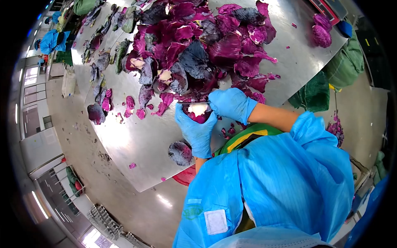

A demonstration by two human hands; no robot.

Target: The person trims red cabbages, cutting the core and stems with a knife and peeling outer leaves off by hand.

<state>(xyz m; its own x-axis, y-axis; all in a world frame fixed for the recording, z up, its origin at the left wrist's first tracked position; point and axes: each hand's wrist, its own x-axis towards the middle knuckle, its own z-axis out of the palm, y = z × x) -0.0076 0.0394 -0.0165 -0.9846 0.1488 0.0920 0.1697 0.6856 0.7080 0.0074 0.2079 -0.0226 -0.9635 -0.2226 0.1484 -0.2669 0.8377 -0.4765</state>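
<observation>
Left hand (192, 134), blue-gloved, seen from the head: cupped with thumb and fingers wrapped about one red cabbage (200, 118), its pale cut core turned upward. Right hand (232, 103), likewise gloved: curled in a fist just beside the cabbage, on the near end of a thin, straight blade (193, 102) that lies across the cabbage's far side; handle hidden by the fingers, contact with the cabbage not discernible. Beyond the grip: one large heap of loose purple leaves (231, 47), with a pale-cored stump (164, 75) at its nearer left. Below the grip, near the left wrist: one dark, rounded cabbage head (180, 153). Under the right wrist: small purple scraps (231, 129). Well apart, to the far right: two purple heads (321, 35), touching, near a green sack (347, 64). Beneath the grip: one metal table (149, 167), extending left and beyond.
</observation>
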